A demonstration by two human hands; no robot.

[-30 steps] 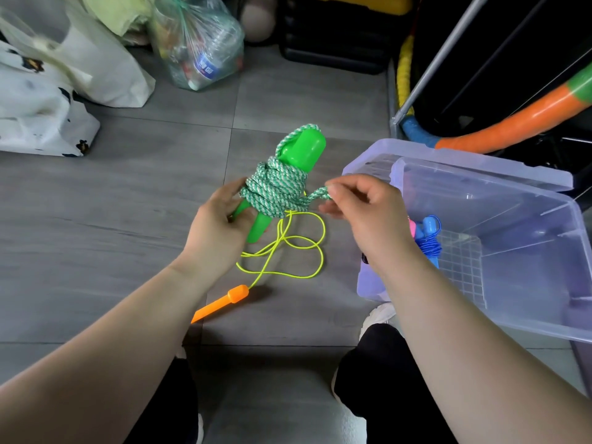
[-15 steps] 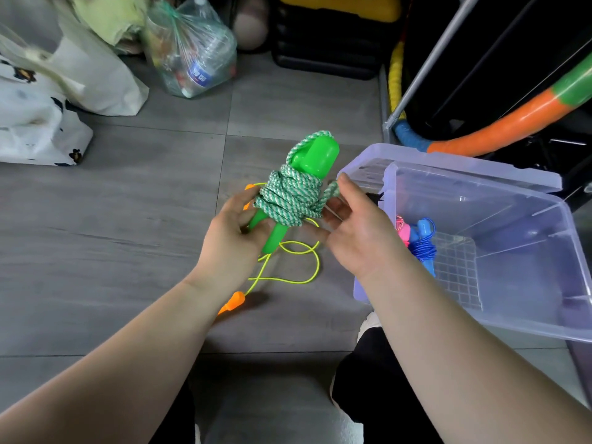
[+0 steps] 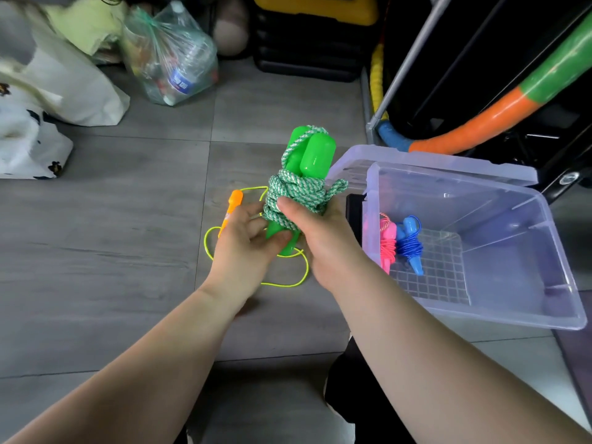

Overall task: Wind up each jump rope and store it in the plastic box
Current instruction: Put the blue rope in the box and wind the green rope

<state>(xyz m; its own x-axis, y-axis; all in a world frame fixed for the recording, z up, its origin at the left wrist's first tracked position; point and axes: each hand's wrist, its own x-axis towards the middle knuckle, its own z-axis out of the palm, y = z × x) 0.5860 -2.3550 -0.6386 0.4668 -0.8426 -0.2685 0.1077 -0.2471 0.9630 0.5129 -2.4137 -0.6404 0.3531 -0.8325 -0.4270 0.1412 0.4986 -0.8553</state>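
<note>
Bundle of green jump rope [image 3: 299, 190] held above the grey floor [image 3: 112, 235], just left of the clear plastic box [image 3: 512, 318]. Two glossy bright-green handles [image 3: 317, 155] side by side, wrapped thickly in green-and-white braided cord, one loop passing over the handle tops. Right hand [image 3: 323, 241] gripping the coil, thumb across the wraps. Left hand [image 3: 243, 251] curled round the lower handle ends. Inside the box, a wound pink rope [image 3: 387, 238] beside a wound blue rope [image 3: 410, 245]. Below the hands, a loose yellow rope [image 3: 288, 283] with an orange handle [image 3: 234, 200]. Print on that handle and on a blue bottle label [image 3: 179, 81] too small to read.
</note>
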